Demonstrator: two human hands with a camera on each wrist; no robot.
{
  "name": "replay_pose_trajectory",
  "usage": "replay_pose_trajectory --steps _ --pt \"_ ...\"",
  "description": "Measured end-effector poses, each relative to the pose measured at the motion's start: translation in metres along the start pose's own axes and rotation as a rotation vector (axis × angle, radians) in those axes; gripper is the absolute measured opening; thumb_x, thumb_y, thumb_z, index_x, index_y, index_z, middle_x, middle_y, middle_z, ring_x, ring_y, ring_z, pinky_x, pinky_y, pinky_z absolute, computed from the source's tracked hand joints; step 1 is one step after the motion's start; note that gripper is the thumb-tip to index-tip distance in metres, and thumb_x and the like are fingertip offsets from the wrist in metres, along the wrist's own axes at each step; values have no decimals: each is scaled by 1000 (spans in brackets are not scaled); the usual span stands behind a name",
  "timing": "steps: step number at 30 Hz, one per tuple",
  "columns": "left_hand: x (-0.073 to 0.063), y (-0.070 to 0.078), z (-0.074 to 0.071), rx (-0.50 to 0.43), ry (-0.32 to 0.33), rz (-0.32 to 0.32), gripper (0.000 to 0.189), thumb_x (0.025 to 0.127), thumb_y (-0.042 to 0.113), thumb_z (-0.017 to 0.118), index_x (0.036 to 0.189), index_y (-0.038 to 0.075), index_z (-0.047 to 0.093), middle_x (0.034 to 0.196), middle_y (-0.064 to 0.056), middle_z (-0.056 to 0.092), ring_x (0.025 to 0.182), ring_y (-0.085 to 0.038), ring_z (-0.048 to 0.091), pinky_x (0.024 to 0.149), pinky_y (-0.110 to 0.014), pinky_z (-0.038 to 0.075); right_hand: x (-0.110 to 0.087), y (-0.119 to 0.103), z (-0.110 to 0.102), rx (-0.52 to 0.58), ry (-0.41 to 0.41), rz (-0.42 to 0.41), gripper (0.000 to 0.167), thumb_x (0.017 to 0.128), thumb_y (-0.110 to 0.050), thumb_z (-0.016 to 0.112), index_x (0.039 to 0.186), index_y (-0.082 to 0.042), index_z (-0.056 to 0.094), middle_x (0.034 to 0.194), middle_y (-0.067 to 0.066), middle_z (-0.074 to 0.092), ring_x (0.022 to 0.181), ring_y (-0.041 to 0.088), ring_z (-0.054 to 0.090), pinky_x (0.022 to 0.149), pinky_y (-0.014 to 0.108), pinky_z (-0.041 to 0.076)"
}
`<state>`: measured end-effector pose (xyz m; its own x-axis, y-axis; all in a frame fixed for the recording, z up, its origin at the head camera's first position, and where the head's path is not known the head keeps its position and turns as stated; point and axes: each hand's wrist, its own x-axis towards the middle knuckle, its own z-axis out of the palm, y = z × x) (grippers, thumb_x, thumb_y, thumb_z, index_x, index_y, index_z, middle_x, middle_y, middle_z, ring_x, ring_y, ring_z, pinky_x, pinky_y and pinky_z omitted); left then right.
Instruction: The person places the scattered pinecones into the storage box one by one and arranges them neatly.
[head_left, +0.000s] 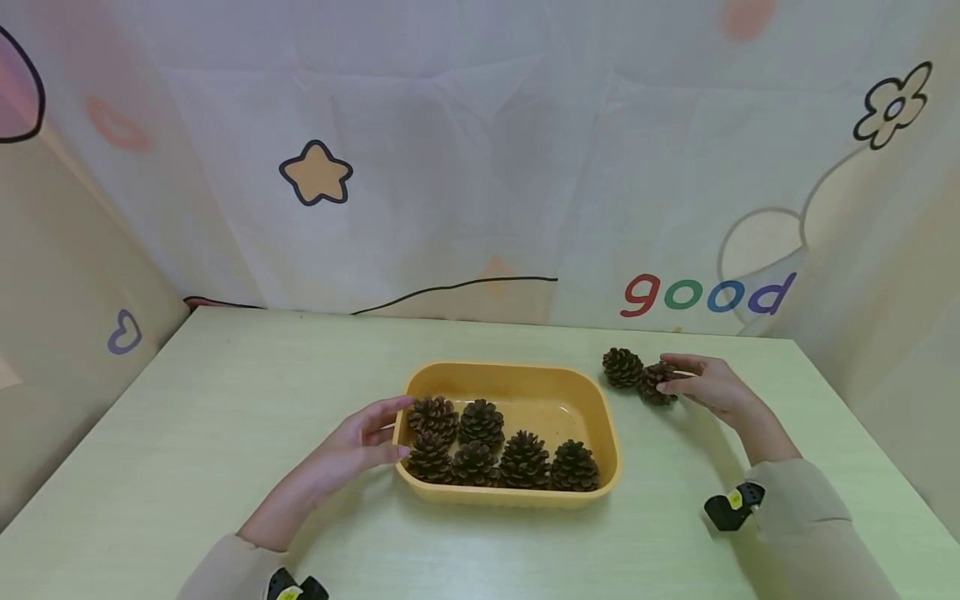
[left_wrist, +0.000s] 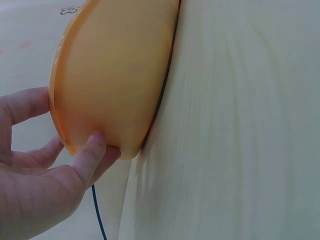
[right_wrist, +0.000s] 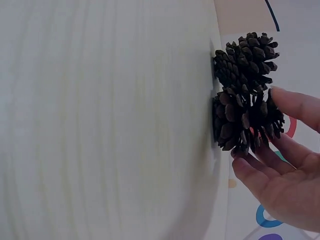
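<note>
On the pale green table [head_left: 225,400], the left hand [head_left: 360,442] grips the left rim of the yellow tray [head_left: 525,377], thumb against its side. Six pine cones [head_left: 501,446] crowd the tray's near half; the far half lies bare. Right of the tray, the right hand [head_left: 708,385] pinches one loose pine cone [head_left: 656,383], touching its neighbour [head_left: 622,367], with open tabletop all around.

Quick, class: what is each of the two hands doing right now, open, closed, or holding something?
Left hand: grips the left end of the yellow tray, thumb and fingers on its wall.
Right hand: fingers closing round the nearer pine cone on the table.
</note>
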<state>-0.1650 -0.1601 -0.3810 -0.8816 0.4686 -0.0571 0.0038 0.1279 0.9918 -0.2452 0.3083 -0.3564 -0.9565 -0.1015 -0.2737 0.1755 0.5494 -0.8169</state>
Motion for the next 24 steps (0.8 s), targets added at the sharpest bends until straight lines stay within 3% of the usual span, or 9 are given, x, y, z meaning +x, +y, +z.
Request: replay_pose_trajectory --steps 24 --pt "0 1 1 -14 -5 3 67 83 7 62 140 1 28 144 -26 23 127 -44 31 98 -40 39 -3 0 0 -68 74 24 69 84 -18 65 139 4 30 143 30 20 129 47 20 102 58 25"
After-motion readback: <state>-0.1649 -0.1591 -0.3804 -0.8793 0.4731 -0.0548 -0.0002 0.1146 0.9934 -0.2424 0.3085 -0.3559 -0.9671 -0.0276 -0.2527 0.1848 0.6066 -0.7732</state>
